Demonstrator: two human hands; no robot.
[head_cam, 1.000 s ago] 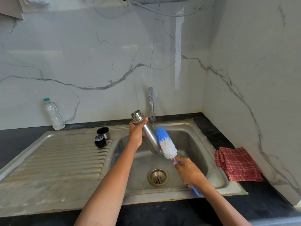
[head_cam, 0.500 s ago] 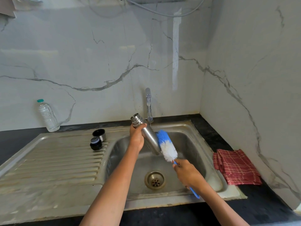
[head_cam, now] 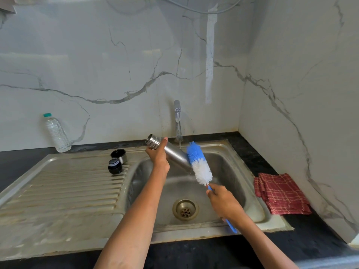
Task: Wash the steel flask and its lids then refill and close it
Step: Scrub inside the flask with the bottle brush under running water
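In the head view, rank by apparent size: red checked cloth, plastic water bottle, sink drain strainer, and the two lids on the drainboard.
1. red checked cloth
2. plastic water bottle
3. sink drain strainer
4. two lids, steel-sided and black: alike, not ranked.

Soft, even daylight fills the scene, bright but not harsh. The glossy white veined marble wall (head_cam: 120, 70) carries a pale vertical streak of glare toward one o'clock and broad hazy reflections toward ten. Shadows are faint — only a soft darkening inside the stainless steel sink basin (head_cam: 223, 164). Wide-angle distortion bows the black stone surface (head_cam: 310, 239) at the edges; focus is mildly soft throughout.
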